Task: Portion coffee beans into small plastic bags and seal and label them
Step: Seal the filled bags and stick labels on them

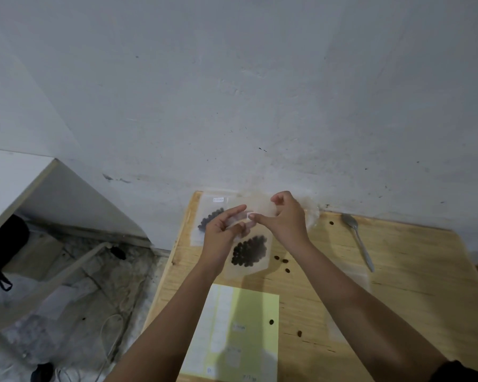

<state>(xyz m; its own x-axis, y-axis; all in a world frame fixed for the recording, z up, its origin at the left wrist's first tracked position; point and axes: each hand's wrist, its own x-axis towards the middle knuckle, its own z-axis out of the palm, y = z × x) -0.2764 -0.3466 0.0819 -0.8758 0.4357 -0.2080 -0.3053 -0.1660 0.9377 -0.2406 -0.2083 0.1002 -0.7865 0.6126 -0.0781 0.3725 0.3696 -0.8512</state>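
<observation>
A small clear plastic bag with dark coffee beans (249, 250) hangs above the wooden table (398, 285). My left hand (223, 230) holds its upper part, fingers partly stretched along the plastic. My right hand (284, 219) pinches the bag's top edge, where a small white label (251, 215) shows at the fingertips. A second bag of beans (210, 219) with a white label lies flat at the table's far left corner, partly hidden behind my left hand.
A metal spoon (359, 241) lies at the back right. Loose beans (282, 261) are scattered mid-table. A yellow-green label sheet (249, 326) lies near the front edge. Empty clear bags (340, 323) lie at the right. The table's left edge drops to a cluttered floor.
</observation>
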